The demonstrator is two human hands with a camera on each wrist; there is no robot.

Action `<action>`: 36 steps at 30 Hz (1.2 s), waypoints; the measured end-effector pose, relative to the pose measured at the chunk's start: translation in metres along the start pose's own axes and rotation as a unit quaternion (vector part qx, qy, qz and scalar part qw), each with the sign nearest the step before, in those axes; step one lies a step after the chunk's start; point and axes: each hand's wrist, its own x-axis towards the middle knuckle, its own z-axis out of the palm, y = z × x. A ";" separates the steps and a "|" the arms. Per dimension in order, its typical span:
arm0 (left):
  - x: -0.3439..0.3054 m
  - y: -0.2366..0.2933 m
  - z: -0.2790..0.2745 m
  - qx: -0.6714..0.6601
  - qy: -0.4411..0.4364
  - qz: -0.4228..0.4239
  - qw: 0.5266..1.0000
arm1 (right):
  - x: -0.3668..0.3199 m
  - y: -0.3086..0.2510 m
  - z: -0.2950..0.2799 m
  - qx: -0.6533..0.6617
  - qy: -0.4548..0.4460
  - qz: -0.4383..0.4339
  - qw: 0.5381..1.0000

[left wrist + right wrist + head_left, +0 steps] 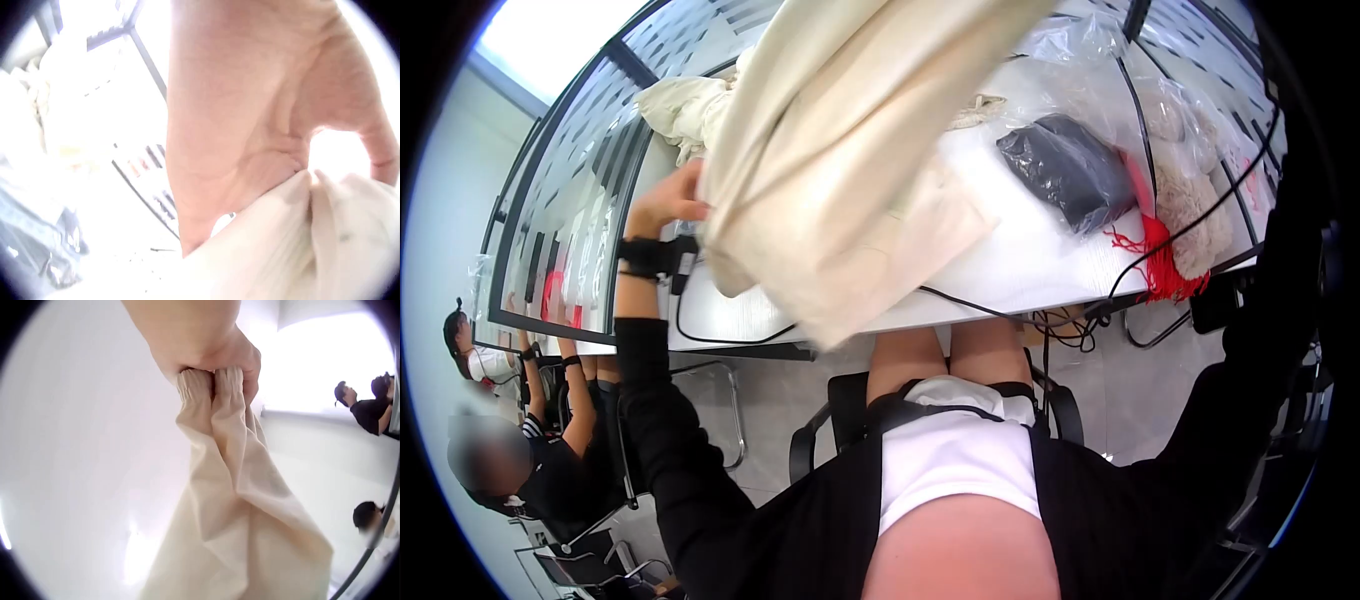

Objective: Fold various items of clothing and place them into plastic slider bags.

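Note:
A large cream garment [830, 170] hangs in front of me over the table, its lower end blurred and past the table's near edge. My right hand [212, 347] grips it high up by a gathered elastic edge [212, 384]; this hand is outside the head view. At the garment's left side is my left hand [665, 203], thumb against the cloth and other fingers partly hidden behind it. In the left wrist view, the left hand [244, 119] holds bunched cloth [269, 237] between thumb and fingers.
On the white table [1040, 270] lie a dark plastic-wrapped package [1065, 170], a red tassel [1155, 260], a fluffy beige item [1200, 220] and clear plastic. More cream cloth [685, 110] lies at the back left. A black cable [1180, 235] crosses the right side. Other people sit at left.

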 end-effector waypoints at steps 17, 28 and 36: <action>-0.023 0.087 -0.080 0.182 -0.087 -0.070 0.977 | -0.124 0.204 -0.119 0.107 0.093 0.241 0.960; -0.129 -0.003 -0.105 0.108 0.184 -0.248 0.945 | -0.113 0.223 -0.081 0.172 -0.031 0.251 0.952; -0.016 0.019 -0.063 0.330 -0.135 -0.321 0.877 | -0.207 0.234 -0.073 0.098 -0.010 0.315 0.944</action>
